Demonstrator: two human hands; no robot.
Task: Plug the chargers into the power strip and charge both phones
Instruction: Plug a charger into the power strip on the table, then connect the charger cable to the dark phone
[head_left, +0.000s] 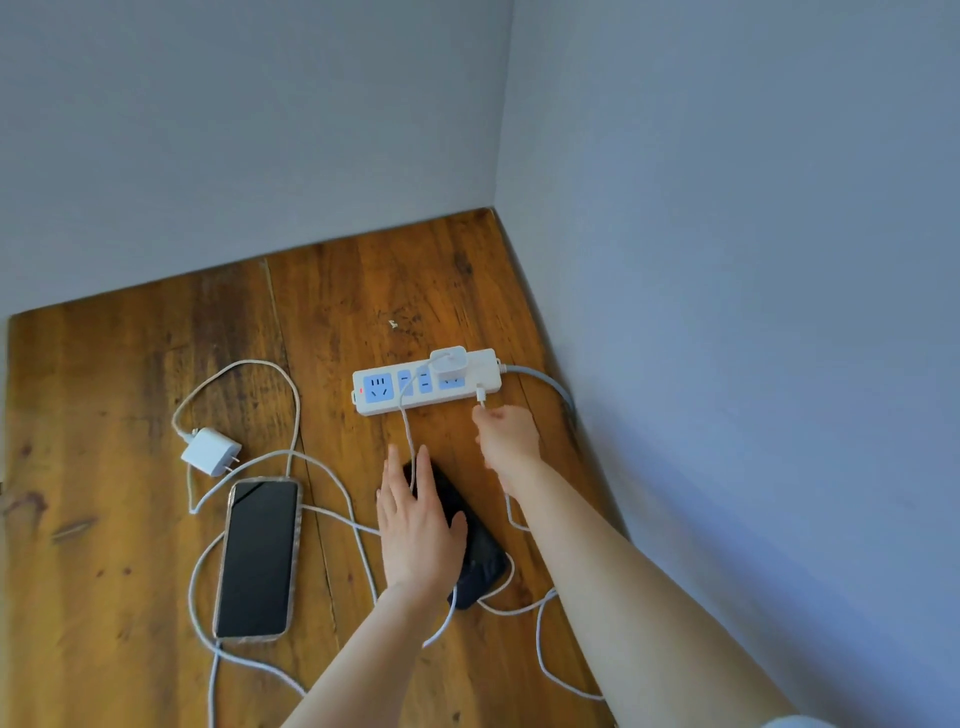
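Note:
A white power strip (387, 389) with blue sockets lies on the wooden table (130, 364). One white charger (450, 360) sits plugged into its right half. My right hand (506, 439) pinches the cable's small connector (481, 394) just in front of the strip. My left hand (415, 525) lies flat, fingers spread, on a dark phone (480, 551) that it partly hides. A second phone (258, 556) in a pale patterned case rests face up at the left. A second white charger (210, 451) lies unplugged above it, prongs pointing right.
White cables (358, 525) loop loosely around both phones and trail off the near edge. The strip's grey cord (545, 382) runs right toward the wall. Grey walls close the table at the back and right, forming a corner.

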